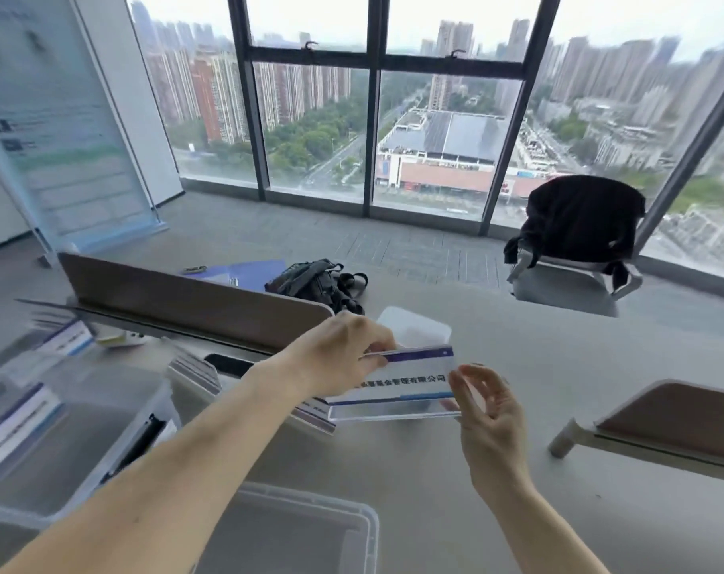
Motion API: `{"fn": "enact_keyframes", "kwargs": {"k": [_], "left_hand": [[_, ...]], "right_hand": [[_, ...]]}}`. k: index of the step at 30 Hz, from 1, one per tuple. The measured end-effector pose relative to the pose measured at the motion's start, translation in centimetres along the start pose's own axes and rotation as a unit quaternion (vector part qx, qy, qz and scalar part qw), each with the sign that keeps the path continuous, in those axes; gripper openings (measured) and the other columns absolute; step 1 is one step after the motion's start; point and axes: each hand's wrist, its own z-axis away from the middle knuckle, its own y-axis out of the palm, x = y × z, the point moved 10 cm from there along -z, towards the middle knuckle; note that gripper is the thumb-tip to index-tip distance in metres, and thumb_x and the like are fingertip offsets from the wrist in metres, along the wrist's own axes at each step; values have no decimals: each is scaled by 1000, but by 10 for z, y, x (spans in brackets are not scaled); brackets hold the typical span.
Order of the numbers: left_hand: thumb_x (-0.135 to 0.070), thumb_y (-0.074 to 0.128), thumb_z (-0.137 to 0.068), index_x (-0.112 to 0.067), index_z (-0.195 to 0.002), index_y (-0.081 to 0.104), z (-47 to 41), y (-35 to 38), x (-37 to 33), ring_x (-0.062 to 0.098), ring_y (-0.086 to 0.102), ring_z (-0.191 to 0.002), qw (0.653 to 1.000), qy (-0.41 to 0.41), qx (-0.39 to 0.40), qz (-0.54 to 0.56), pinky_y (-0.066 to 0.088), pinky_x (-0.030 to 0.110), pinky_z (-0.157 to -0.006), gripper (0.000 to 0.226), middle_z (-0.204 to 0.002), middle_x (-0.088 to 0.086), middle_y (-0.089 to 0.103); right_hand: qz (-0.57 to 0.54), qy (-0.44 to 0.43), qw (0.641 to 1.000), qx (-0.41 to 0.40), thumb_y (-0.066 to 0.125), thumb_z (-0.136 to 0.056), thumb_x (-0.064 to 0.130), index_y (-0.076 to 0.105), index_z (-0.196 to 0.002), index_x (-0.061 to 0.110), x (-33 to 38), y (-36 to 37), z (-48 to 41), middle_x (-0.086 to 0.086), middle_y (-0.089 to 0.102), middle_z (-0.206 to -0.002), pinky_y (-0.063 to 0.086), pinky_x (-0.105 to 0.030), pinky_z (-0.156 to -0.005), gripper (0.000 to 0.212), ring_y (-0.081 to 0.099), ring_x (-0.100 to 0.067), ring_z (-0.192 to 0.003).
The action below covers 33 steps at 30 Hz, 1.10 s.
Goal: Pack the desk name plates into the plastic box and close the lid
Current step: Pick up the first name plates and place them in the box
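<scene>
A clear acrylic name plate [406, 383] with a white card, dark-blue bands and printed characters is held above the grey desk [600, 408]. My left hand [339, 350] grips its top left edge. My right hand [484, 408] pinches its lower right corner with thumb and fingers. More name plates lie flat on the desk just left of it [194, 368] and under it [314, 414]. A clear plastic box [310, 532] stands open near me at the bottom. A second clear box [62, 441] at the left holds name plates [16, 420].
A brown desk divider [194, 304] runs across the left, another [683, 420] at the right. A frosted plastic piece [414, 329] lies behind the held plate. A black bag [319, 283], blue folders [244, 273] and a chair with a black jacket [575, 225] lie beyond.
</scene>
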Motion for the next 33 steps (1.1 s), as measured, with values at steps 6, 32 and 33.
{"fn": "enact_keyframes", "kwargs": {"k": [6, 32, 33], "left_hand": [[-26, 67, -97, -25, -117, 75, 58, -80, 40, 1, 68, -87, 997, 67, -38, 30, 43, 9, -77, 21, -98, -12, 77], [-26, 71, -93, -14, -105, 78, 300, -168, 499, 22, 73, -95, 970, -221, -81, 65, 61, 39, -85, 19, -100, 6, 79], [-26, 71, -93, -14, -104, 78, 304, -160, 522, 23, 73, -94, 968, -228, -71, 75, 61, 40, -84, 18, -99, 6, 79]], "right_hand": [[-257, 147, 955, -24, 72, -78, 20, 48, -140, 20, -14, 119, 89, 3, 65, -129, 48, -55, -105, 66, 62, -21, -121], [-55, 354, 930, 82, 59, -100, 16, 63, -115, 14, -171, 601, 239, -5, 74, -101, 63, -33, -63, 15, 73, -22, -86], [-31, 354, 931, 77, 58, -101, 16, 63, -113, 15, -185, 615, 238, -4, 74, -100, 61, -33, -62, 14, 73, -21, -85]]}}
